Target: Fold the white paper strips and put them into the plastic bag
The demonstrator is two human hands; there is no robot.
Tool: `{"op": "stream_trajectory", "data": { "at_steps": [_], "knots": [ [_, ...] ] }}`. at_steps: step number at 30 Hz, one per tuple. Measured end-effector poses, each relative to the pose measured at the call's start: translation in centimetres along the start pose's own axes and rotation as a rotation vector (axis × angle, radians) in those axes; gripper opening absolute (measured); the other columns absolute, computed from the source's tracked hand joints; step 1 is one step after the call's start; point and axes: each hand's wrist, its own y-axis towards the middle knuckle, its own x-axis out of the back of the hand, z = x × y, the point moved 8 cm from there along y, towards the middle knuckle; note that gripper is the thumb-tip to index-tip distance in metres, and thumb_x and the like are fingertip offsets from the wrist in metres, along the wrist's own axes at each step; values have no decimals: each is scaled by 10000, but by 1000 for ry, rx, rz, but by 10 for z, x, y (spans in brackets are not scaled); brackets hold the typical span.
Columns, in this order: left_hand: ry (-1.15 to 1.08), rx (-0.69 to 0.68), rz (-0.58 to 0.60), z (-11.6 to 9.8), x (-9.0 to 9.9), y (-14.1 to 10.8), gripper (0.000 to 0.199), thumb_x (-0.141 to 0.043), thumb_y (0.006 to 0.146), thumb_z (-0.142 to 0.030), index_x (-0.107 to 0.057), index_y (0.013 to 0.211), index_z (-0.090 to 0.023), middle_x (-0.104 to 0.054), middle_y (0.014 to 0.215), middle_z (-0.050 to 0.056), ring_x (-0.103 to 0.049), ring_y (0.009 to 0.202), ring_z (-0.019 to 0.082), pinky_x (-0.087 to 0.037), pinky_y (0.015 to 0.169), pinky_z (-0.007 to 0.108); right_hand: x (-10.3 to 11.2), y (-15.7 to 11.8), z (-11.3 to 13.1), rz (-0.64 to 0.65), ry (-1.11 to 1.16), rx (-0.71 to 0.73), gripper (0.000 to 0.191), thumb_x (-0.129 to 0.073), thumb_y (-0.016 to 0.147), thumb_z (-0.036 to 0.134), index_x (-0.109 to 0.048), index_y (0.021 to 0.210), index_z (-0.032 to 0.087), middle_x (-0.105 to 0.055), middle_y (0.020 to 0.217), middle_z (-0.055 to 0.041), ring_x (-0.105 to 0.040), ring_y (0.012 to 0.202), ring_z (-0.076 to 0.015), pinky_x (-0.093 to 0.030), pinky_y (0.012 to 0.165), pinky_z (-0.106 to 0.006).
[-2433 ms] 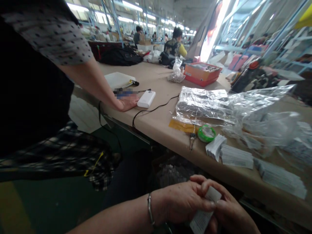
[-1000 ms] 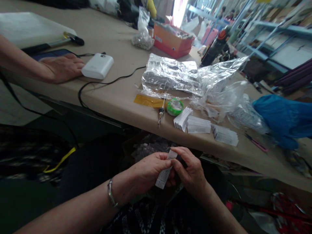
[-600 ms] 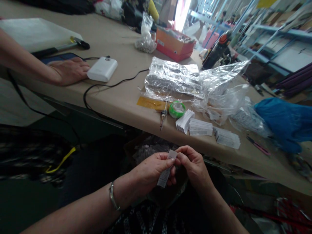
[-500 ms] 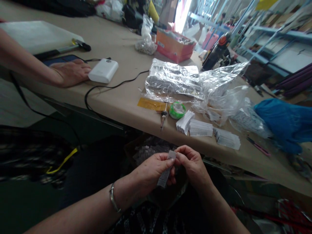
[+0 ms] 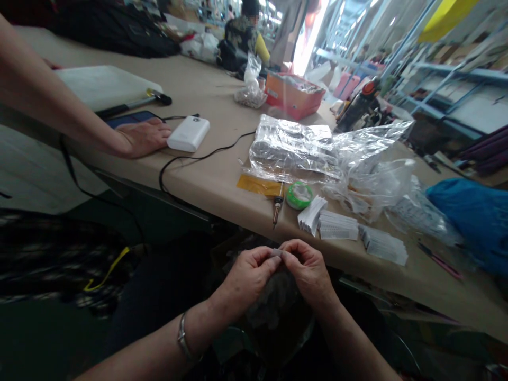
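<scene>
- Half a second ago a long printed strip hung below the left thumb; now only a small whitish paper-like piece [image 5: 277, 253] shows at the fingertips, and whether it is the same strip cannot be told.
- The bare left hand [image 5: 251, 271], a silver metal bangle [image 5: 183, 336] behind its wrist, pinches this piece between thumb and forefinger.
- The bare right hand [image 5: 308, 271] pinches its other end, the two sets of fingertips nearly meeting. The piece is held up in front of the brown-covered table [image 5: 222, 172], short of its edge.
- The view has tilted up: the things on the table sit lower in it, and a person with a yellow sleeve [image 5: 262, 50] shows again at the back.
- A co-worker's hand [image 5: 145, 138] has stayed flat on the table, beside a white rounded plastic block [image 5: 189, 133].
- Three fanned stacks of white paper labels, left [image 5: 311, 216], middle [image 5: 338, 226] and right [image 5: 383, 245], lie along the table edge; rows of fine print show, too small to read.
- The orange-red open box [image 5: 291, 100] bears a small pale sticker, its writing unreadable.
- Beside the left stack lies a bright green ring-shaped roll [image 5: 299, 196].
</scene>
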Motion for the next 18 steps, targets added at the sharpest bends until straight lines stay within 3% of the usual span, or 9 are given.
{"op": "stream_trajectory", "data": {
  "at_steps": [7,18],
  "knots": [
    [271,-182,-176,-28,27,11,182,-554,815,-289,-662,786,-146,-641,724,18,-561,698,145,-432,643,214,-4,17,1,-60,-134,41,121,-575,749,279,-568,712,163,-502,612,35,-441,550,-98,-371,517,-202],
    [410,-313,-242,-43,31,18,166,-537,826,-241,-658,743,-164,-652,682,-3,-567,641,123,-421,613,192,-5,27,7,-101,-249,180,104,-552,789,259,-576,738,172,-522,626,36,-457,565,-102,-378,536,-201]
  ]
}}
